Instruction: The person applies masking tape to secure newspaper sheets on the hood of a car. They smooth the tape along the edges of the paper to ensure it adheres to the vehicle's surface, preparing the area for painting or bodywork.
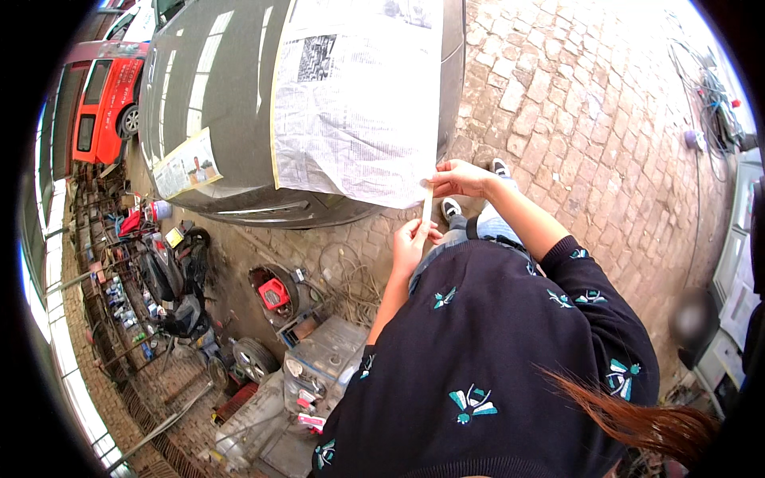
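- Left hand [414,240]: just below the centre of the frame, thumb and fingertips pinched together on the lower end of a pale yellow tape strip [428,207].
- Right hand [460,178]: above and to the right of the left one, fingertips close in at the strip's upper end, beside the lower right corner of the big newspaper sheet; whether they pinch or only press there, I cannot tell.
- The tape strip runs roughly upright between the two hands, near the middle of the frame.
- Newspaper sheet [358,119]: spread over the right part of a dark grey car [231,88] at top centre, wrinkled along its lower part, with yellow tape down its left edge.
- Smaller newspaper piece [190,165]: on the car at upper left, apart from the big sheet, its lower edge taped in yellow.
- The person wears a dark sweater [494,319] with winged insect motifs; black-and-white shoes [452,209] show just right of centre.
- Brick paving [590,135] fills the upper right.
- A red van [102,107] stands at upper left; a loose wheel [253,358] and a red object [273,294] are at lower left.
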{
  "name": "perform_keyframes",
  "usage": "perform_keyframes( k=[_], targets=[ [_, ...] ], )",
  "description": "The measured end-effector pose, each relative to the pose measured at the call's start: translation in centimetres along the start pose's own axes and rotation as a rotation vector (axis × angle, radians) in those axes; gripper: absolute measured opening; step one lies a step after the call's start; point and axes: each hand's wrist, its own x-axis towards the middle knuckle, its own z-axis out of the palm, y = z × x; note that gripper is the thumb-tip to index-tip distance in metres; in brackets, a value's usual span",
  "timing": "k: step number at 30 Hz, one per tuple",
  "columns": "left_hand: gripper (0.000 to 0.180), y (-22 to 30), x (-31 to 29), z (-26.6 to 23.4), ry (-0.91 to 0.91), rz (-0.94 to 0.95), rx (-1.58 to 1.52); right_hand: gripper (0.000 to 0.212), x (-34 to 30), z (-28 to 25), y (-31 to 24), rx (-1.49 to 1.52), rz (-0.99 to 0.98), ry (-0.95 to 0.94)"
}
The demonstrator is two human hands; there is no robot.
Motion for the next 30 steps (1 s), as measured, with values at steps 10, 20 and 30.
perform_keyframes(
  k=[10, 20, 30],
  targets=[
    [0.024, 0.1, -0.7, 0.5, 0.075, 0.035, 0.024, 0.017, 0.7, 0.2, 2.0, -0.125, -0.125, 0.064],
    [0.025, 0.8, -0.7, 0.4, 0.238, -0.097, 0.128, 0.016, 1.9, 0.1, 3.2, -0.115, -0.133, 0.19],
    [0.026, 1.2, -1.2, 1.2, 0.267, -0.108, 0.181, 0.035, 0.7, 2.1, 2.4, -0.027, -0.072, 0.1]
  ],
)
